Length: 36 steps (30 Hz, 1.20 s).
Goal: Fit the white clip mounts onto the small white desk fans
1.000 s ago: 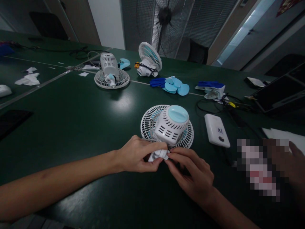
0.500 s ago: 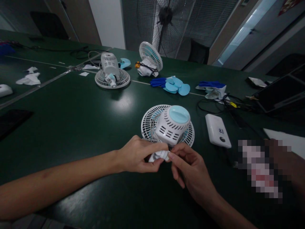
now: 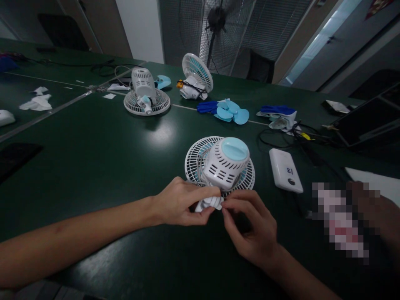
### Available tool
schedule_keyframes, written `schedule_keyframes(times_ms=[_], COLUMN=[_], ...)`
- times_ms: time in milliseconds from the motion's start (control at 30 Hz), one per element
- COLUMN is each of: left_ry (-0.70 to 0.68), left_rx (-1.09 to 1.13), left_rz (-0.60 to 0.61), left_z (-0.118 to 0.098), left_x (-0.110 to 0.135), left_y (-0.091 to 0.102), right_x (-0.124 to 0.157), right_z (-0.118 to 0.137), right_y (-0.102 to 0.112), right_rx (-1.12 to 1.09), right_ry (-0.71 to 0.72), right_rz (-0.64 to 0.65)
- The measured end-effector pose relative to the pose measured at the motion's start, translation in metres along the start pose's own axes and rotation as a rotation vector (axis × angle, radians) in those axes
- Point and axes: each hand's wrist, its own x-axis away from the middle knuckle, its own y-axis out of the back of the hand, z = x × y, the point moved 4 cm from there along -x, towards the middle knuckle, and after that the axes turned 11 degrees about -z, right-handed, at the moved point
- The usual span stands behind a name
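A small white fan (image 3: 218, 173) lies face-down on its round grille, its motor housing topped by a light blue cap (image 3: 235, 149). At the housing's near side, my left hand (image 3: 184, 202) is closed, thumb and fingers gripping a ridged white plastic piece (image 3: 210, 203). Whether that piece is joined to the fan is hidden by my fingers. My right hand (image 3: 254, 225) pinches with thumb and forefinger at the right end of the piece. Anything between those fingertips is too small to make out.
Behind stand another face-down fan (image 3: 146, 93) and a tilted fan (image 3: 196, 77). Light blue fan blades (image 3: 233, 112) lie by blue gloves (image 3: 208, 107). A white power bank (image 3: 286, 170) marked 18 is at right, near dark cables (image 3: 271, 139). Pixelation covers something at far right (image 3: 340, 221).
My right hand has turned at the wrist, its thumb dropping below the forefinger at the white piece's end. My left hand and the fan keep their places.
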Motion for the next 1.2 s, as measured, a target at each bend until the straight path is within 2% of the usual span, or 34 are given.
schedule_keyframes(times_ms=[67,167,233,300,367,533,600,667,733,767,833,933,1000,1100,1200], left_ry=[0.000,0.001,0.000,0.005,0.007,0.005,0.007,0.005,-0.002,-0.004,-0.002,-0.001,-0.007,-0.015,-0.006], left_rx=[0.006,0.003,0.000,0.004,0.004,-0.025,-0.025,-0.022,-0.026,-0.029,-0.030,-0.010,-0.001,-0.011,-0.018], left_rz=[-0.002,-0.004,-0.005,0.005,0.017,0.004,0.006,0.010,0.008,0.007,0.008,0.003,0.002,-0.007,-0.005], left_z=[0.000,0.000,-0.001,-0.001,-0.001,-0.002,-0.002,-0.002,-0.002,-0.002,-0.002,-0.001,-0.001,-0.001,-0.001], left_x=[0.000,0.000,-0.001,-0.001,-0.001,-0.001,-0.001,-0.002,-0.002,-0.002,-0.002,-0.002,-0.001,-0.001,-0.001], left_y=[0.000,0.000,0.000,0.000,0.000,0.001,0.000,0.000,0.000,0.000,0.000,0.000,0.000,-0.001,-0.001], right_x=[0.000,-0.001,-0.003,-0.004,-0.003,0.002,0.002,0.002,0.002,0.002,0.000,-0.003,-0.003,-0.005,-0.006], right_z=[0.004,0.009,0.010,0.009,0.005,-0.009,-0.008,-0.006,-0.006,-0.006,-0.005,0.003,0.006,0.006,0.006], right_y=[0.000,0.000,0.000,0.000,-0.001,-0.014,-0.018,-0.020,-0.018,-0.016,-0.009,-0.002,-0.002,-0.001,0.000], right_rx=[0.097,0.163,0.164,0.121,0.019,-0.443,-0.562,-0.607,-0.576,-0.523,-0.344,-0.035,0.075,0.124,0.089], right_ry=[0.129,0.213,0.208,0.139,-0.026,-0.690,-0.835,-0.885,-0.845,-0.776,-0.522,-0.035,0.147,0.203,0.151], right_rz=[0.008,0.001,-0.013,-0.016,-0.020,0.014,0.046,0.069,0.068,0.051,0.001,-0.018,0.013,0.004,-0.019])
